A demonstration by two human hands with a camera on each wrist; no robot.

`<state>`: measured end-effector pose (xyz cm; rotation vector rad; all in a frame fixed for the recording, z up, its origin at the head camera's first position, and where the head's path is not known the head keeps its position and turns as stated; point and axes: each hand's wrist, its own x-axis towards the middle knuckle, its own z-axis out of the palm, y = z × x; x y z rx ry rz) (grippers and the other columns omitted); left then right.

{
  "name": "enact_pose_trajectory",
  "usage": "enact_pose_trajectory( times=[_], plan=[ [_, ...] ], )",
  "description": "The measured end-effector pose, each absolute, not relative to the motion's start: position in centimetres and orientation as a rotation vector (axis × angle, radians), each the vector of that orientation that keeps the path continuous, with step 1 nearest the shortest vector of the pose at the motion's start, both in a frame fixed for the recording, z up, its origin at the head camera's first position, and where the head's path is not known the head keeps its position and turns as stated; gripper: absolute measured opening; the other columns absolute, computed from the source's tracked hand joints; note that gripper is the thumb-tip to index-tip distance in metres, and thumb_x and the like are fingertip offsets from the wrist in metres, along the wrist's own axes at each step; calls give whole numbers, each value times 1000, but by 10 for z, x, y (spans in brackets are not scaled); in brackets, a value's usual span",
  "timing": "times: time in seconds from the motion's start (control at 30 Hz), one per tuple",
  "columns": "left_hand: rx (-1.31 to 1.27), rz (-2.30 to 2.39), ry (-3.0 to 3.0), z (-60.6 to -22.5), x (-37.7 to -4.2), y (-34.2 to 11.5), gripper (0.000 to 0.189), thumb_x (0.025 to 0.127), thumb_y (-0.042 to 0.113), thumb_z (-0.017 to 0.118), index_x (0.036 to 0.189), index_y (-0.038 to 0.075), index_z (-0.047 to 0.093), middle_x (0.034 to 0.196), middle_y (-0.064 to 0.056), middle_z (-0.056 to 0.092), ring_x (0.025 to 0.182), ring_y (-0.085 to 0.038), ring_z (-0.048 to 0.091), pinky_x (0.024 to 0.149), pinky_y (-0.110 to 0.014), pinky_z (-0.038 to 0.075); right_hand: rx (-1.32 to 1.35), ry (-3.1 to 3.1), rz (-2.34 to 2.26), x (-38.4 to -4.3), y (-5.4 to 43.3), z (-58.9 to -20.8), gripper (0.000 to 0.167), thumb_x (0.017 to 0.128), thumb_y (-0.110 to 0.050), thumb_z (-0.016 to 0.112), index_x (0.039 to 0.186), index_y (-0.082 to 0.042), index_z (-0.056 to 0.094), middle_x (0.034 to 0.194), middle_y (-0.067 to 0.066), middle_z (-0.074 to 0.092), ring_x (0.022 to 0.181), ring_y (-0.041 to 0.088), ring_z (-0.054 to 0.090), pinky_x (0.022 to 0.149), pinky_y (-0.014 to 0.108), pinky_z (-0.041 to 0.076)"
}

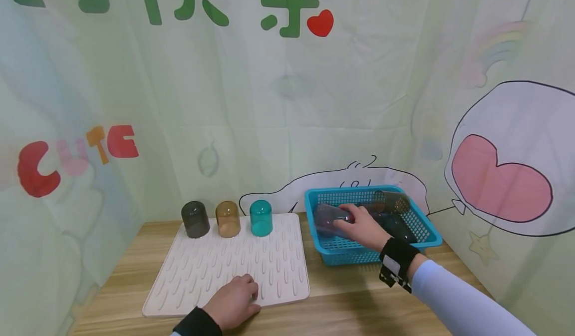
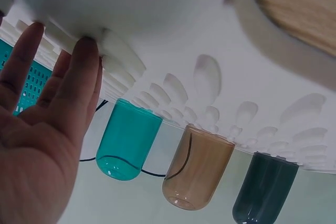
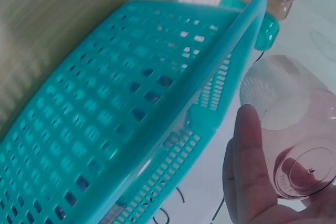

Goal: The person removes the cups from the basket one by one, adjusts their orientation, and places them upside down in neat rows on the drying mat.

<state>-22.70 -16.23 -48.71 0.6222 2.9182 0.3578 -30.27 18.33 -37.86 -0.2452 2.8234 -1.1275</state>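
Note:
In my right hand I grip a see-through, pinkish-tinted cup by its base end, fingers and thumb around it. It lies sideways over the left part of the blue plastic basket. My left hand rests at the front edge of the white ridged drying mat, holding nothing, its fingers loosely bent. Along the mat's back edge, a dark grey cup, an amber cup and a teal cup stand upside down in a row.
Inside the basket lie more see-through cups, among them a brownish cup and a dark cup. Mat and basket share a wooden table. A printed cloth hangs behind and at both sides.

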Motion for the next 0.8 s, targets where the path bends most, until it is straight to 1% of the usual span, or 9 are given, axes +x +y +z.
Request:
enact_pose_trajectory(
  times=[0.07, 0.2, 0.23, 0.4, 0.47, 0.63, 0.8],
  plan=[
    [623, 356, 2918, -487, -227, -162, 23, 88, 36, 78, 84, 18, 64, 93, 3, 56, 80, -14, 46, 72, -34, 50, -267, 2807, -1172, -301, 181, -380, 62, 100, -41, 60, 152, -12, 42, 121, 15, 47, 99, 24, 57, 74, 30, 55],
    [617, 366, 2904, -486, -227, -163, 22, 88, 35, 78, 84, 18, 64, 94, 3, 56, 80, -14, 46, 74, -35, 50, -318, 2774, -1247, -296, 174, -382, 60, 100, -38, 63, 150, -11, 43, 122, 15, 47, 97, 24, 58, 75, 31, 58],
    [614, 370, 2897, -486, -227, -163, 22, 89, 35, 78, 85, 18, 64, 94, 3, 57, 81, -14, 46, 74, -35, 51, -330, 2776, -1255, -295, 171, -383, 59, 100, -38, 63, 149, -11, 44, 122, 15, 47, 99, 24, 57, 76, 31, 57],
    [584, 391, 2863, -486, -230, -164, 20, 90, 35, 77, 86, 18, 66, 96, 3, 58, 82, -14, 47, 78, -37, 52, -377, 2721, -1334, -288, 158, -387, 57, 98, -34, 66, 145, -9, 46, 130, 14, 50, 106, 26, 55, 80, 36, 61],
    [572, 411, 2849, -486, -230, -165, 19, 90, 34, 77, 86, 18, 67, 97, 3, 59, 82, -14, 48, 79, -38, 53, -380, 2687, -1365, -285, 153, -388, 56, 97, -33, 68, 143, -8, 47, 131, 14, 53, 106, 26, 56, 81, 38, 62],
    [567, 443, 2836, -487, -231, -165, 19, 90, 34, 76, 88, 17, 68, 97, 2, 59, 83, -15, 48, 79, -38, 53, -366, 2687, -1340, -276, 142, -392, 52, 94, -33, 70, 137, -11, 50, 127, 10, 58, 107, 24, 56, 90, 42, 59],
    [571, 443, 2828, -487, -231, -166, 20, 91, 35, 76, 91, 16, 69, 98, 2, 59, 83, -15, 49, 81, -38, 54, -346, 2686, -1327, -270, 133, -397, 54, 92, -35, 73, 134, -12, 49, 125, 8, 58, 109, 23, 54, 100, 45, 55]
  ],
)
